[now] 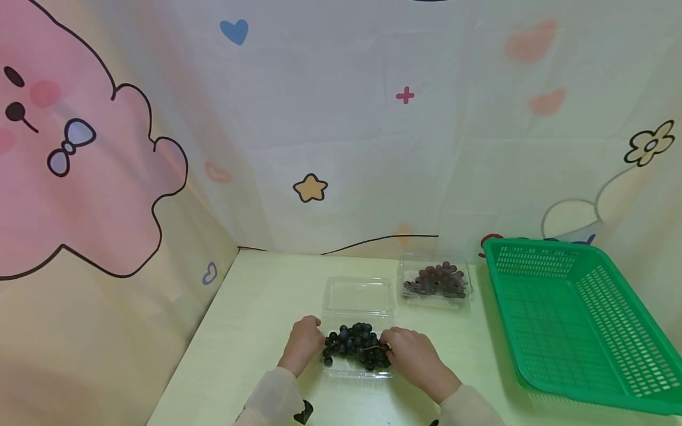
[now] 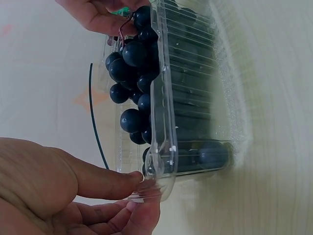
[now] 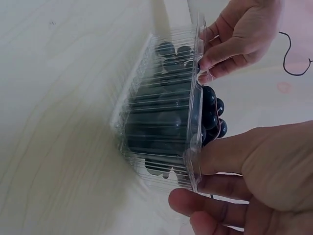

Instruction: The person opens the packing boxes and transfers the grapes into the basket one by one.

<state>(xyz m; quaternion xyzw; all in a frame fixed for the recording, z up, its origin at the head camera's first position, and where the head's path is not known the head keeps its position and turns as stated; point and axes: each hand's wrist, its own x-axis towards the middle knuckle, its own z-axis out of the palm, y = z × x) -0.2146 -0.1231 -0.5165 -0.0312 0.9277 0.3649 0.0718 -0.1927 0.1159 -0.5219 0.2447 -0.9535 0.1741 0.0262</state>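
Observation:
A bunch of dark grapes [image 1: 354,343] lies in a clear plastic clamshell box [image 1: 351,374], heaped above its rim. The box's lid [image 1: 358,296] is folded back, away from the person. My left hand [image 1: 305,343] pinches the rim at the box's left side; in the left wrist view its thumb [image 2: 115,185] lies over the rim with fingers beneath. On the other side my right hand [image 1: 415,358] grips the right rim beside the grapes. The right wrist view shows its fingers [image 3: 188,201] outside the ribbed wall and its thumb on the inner side.
Behind and to the right stands a second clear box [image 1: 407,300] holding reddish grapes [image 1: 439,278]. A large green plastic basket [image 1: 581,331] takes up the right side of the table [image 1: 240,331]. A printed curtain [image 1: 346,130] hangs along the table's back and left edges.

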